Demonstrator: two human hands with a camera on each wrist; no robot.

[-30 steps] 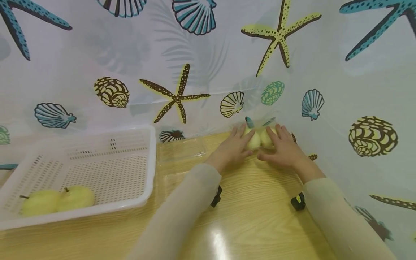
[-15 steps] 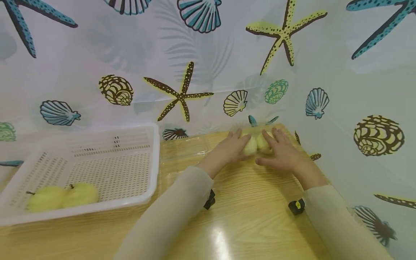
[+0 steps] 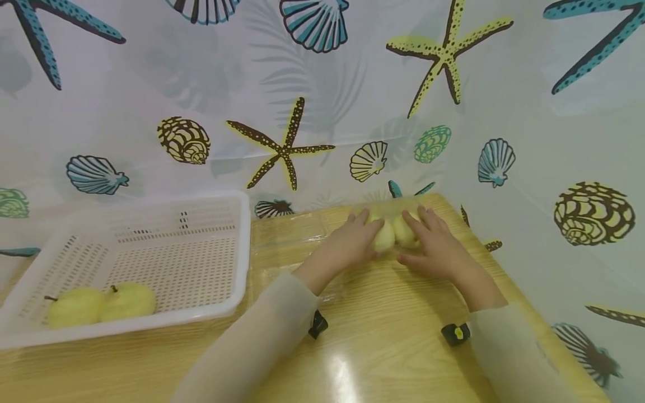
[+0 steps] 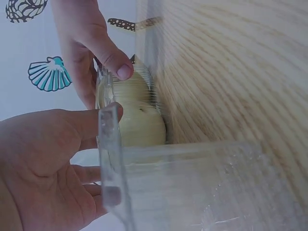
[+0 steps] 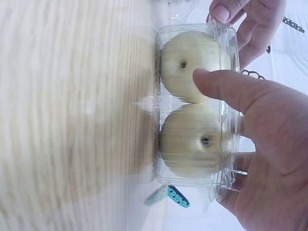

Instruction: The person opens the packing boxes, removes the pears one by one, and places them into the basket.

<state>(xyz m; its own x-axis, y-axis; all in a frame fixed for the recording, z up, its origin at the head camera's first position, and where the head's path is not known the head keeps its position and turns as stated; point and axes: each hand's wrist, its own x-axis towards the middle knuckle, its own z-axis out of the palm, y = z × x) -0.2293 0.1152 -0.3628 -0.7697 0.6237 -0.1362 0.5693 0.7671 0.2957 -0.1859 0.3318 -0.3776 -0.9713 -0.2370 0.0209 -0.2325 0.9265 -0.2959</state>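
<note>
A clear plastic fruit box [image 5: 166, 103] with its lid down holds two round pale-yellow pears [image 5: 185, 144] side by side. It sits on the wooden table near the far right corner. My left hand [image 3: 347, 240] grips the box's left end, and my right hand [image 3: 434, 246] grips the right end. In the right wrist view the right thumb lies across the front while the fingers reach over the lid. The left thumb touches the lid edge in the left wrist view. The far side of the box is hidden behind the hands.
Left on the table stands a white perforated basket [image 3: 241, 252] with two more yellow pears [image 3: 128, 301] at its front. Clear plastic trays [image 3: 287, 228] lie between basket and left arm. A shell-patterned cloth [image 3: 327, 78] hangs behind the table and along its right.
Both hands have drawn the box with its pears away from the back corner, towards me and slightly left. The head view has shifted a little. The basket stays put.
</note>
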